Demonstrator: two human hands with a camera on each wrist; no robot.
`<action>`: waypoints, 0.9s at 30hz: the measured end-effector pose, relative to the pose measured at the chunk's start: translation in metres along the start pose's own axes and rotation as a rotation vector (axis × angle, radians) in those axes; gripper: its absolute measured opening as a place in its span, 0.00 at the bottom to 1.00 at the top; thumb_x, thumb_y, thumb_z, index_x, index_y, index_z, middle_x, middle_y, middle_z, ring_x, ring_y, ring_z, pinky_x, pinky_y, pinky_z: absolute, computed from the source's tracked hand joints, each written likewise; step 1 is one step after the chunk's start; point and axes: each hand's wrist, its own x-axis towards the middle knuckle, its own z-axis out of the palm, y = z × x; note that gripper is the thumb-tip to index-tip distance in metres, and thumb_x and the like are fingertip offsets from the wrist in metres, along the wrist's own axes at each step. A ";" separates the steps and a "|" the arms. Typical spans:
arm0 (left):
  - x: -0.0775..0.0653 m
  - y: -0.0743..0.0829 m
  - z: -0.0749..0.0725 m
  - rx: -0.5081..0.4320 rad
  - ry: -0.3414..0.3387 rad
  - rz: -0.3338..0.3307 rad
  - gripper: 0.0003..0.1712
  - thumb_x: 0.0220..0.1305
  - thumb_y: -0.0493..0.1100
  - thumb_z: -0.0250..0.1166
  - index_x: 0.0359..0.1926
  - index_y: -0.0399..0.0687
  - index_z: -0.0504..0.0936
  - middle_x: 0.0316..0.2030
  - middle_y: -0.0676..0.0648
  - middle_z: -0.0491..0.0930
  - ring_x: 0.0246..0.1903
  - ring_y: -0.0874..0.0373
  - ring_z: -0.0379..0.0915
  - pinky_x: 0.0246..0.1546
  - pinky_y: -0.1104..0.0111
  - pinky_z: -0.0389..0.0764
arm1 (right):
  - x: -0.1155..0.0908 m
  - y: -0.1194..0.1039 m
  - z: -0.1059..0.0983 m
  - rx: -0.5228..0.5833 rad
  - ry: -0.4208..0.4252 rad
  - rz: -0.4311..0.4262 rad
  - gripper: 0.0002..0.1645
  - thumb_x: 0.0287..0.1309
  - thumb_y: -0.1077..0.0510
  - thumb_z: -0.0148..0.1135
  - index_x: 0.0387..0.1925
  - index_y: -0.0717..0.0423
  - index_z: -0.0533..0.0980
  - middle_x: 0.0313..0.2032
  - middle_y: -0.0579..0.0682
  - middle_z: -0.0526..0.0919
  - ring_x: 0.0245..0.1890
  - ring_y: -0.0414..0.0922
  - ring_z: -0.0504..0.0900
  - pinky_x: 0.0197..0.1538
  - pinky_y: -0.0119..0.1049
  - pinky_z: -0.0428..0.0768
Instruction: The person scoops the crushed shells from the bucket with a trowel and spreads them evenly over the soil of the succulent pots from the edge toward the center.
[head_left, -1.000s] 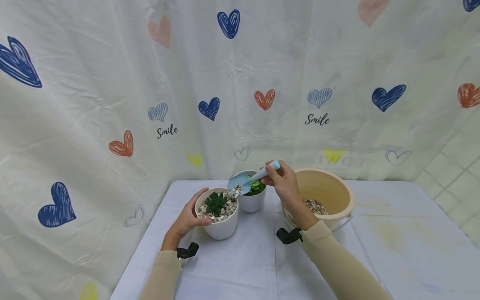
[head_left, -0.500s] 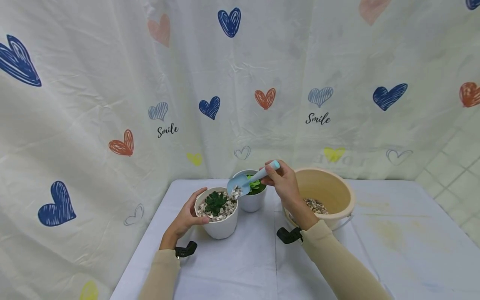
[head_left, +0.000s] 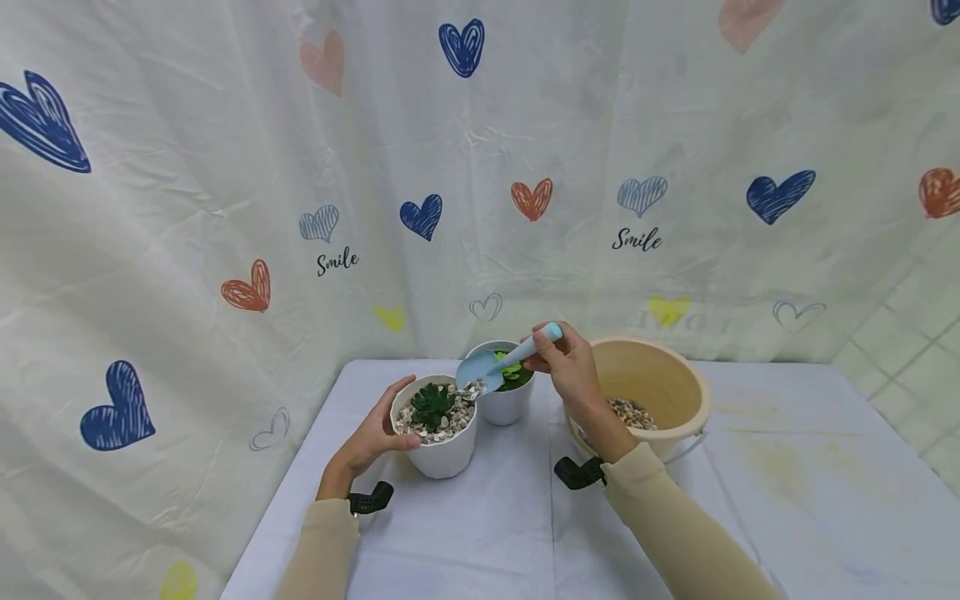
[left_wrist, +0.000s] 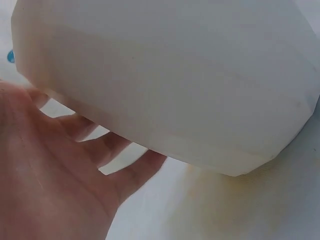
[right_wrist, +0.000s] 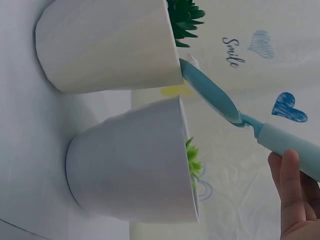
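Observation:
My left hand grips the near white flowerpot, thumb at the front of the rim and fingers round its left side. In the left wrist view the pot wall hides the fingertips. A dark green succulent stands in that pot among pale pebbles. My right hand holds a light blue garden trowel by its handle. The trowel blade tilts down over the pot's right rim, with some pebbles at its tip.
A second white flowerpot with a bright green plant stands just behind, to the right. Beside my right forearm is a cream bucket with pebbles inside. A heart-print curtain hangs behind the white-covered table.
Pebbles have slid lower on the trowel blade, toward the pot rim. Both hands have stayed in nearly the same place, and the pots have not moved.

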 end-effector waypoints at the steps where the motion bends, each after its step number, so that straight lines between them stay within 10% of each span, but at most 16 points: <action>1: 0.000 0.001 0.001 0.010 0.002 -0.009 0.59 0.49 0.40 0.74 0.74 0.67 0.47 0.68 0.40 0.55 0.60 0.46 0.67 0.52 0.61 0.77 | 0.000 0.000 0.000 0.003 0.002 -0.002 0.15 0.67 0.50 0.55 0.47 0.55 0.74 0.49 0.66 0.80 0.37 0.52 0.86 0.42 0.36 0.84; 27: -0.003 -0.004 -0.003 -0.055 0.024 -0.009 0.57 0.50 0.39 0.74 0.74 0.59 0.49 0.69 0.46 0.56 0.64 0.50 0.60 0.56 0.62 0.73 | 0.002 0.003 -0.002 0.049 0.038 0.008 0.16 0.65 0.49 0.57 0.48 0.54 0.73 0.47 0.60 0.82 0.38 0.51 0.86 0.42 0.38 0.84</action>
